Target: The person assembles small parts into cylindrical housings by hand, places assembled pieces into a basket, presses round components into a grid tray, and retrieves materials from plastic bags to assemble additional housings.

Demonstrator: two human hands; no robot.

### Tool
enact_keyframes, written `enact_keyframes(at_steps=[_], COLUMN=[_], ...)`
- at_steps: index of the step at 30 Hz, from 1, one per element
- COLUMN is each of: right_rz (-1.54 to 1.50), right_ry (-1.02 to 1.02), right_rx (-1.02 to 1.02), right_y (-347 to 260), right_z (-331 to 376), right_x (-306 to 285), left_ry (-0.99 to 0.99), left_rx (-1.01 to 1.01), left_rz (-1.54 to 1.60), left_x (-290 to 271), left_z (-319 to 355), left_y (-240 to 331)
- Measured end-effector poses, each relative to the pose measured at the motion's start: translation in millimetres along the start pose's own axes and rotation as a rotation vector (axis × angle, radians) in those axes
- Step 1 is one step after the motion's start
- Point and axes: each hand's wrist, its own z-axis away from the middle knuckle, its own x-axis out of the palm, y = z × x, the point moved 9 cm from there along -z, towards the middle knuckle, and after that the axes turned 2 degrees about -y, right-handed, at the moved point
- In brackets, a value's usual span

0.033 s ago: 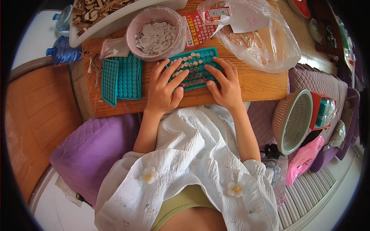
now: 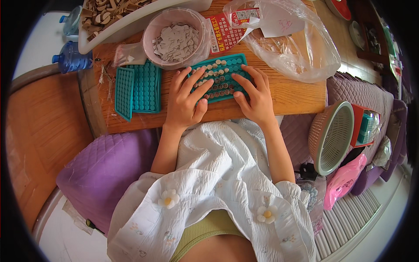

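Note:
A teal tray (image 2: 237,60) with rows of round pockets lies slightly aslant at the table's near edge. Small round pale and silvery discs (image 2: 217,65) sit in many of its pockets, in rows from the left toward the middle. Across the tray's left part my left hand (image 2: 183,104) rests with fingers spread, the fingertips over the discs and hiding some of them. My right hand (image 2: 257,97) lies at the tray's right end, fingers apart, its fingertips on or just above the pockets. Nothing shows gripped in either hand.
Left of my hands lie more teal pocketed trays (image 2: 146,89), one tilted (image 2: 124,94). Behind stand a lined tub (image 2: 150,41) of white pieces and a white bin (image 2: 131,24) of brown pieces. A clear plastic bag (image 2: 312,65) spreads at right over the wooden table (image 2: 297,98).

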Motion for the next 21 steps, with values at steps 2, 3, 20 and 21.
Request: enact_keyframes(at_steps=[2,3,20,21], right_rz=[-0.01,-0.011,0.041,0.041], right_ry=[-0.005,-0.004,-0.009,-0.008], right_rx=[0.007,0.006,-0.003,-0.003], right_y=[0.0,-0.2,-2.5,-3.0], right_z=[-0.5,-0.7,-0.9,-0.9], right_x=[0.1,-0.1,1.4,1.2], left_ry=[0.008,0.019,-0.039,-0.045], left_rx=[-0.002,-0.004,0.025,0.03], left_rz=[0.005,0.012,-0.064,-0.075], left_x=[-0.3,-0.7,6.6,7.6], left_z=[0.5,0.4,-12.4,-14.1], left_y=[-0.3,-0.2,14.5,16.1])
